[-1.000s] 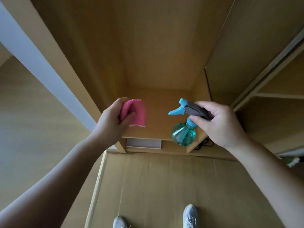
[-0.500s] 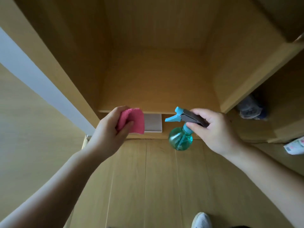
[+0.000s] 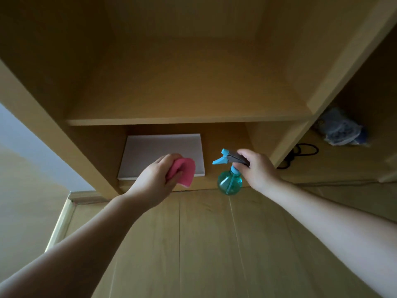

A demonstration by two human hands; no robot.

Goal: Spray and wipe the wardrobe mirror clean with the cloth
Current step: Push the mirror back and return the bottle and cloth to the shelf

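Hands raised side by side before an open wooden wardrobe (image 3: 53,130). Left hand (image 3: 153,183) closed round a folded pink cloth (image 3: 184,172), thumb pressed on its near face, free part of the cloth sticking out to the right. Right hand (image 3: 256,171) wrapped round the grey head of a spray bottle (image 3: 229,183), blue nozzle (image 3: 221,159) pointing left toward the cloth, round green-tinted body hanging below the hand. Cloth and bottle near each other, not touching, both held in the air in front of the lowest compartment. Behind the cloth, a flat white panel (image 3: 163,150) lying on that compartment's floor. Just above, a wooden shelf (image 3: 189,121) with a deep compartment over it. To the right, past an upright divider (image 3: 287,136), a looped black cable (image 3: 305,150) and a crumpled bluish plastic bag (image 3: 341,131). Underneath, pale wooden floorboards (image 3: 204,244). At far left, a pale wall (image 3: 32,147).
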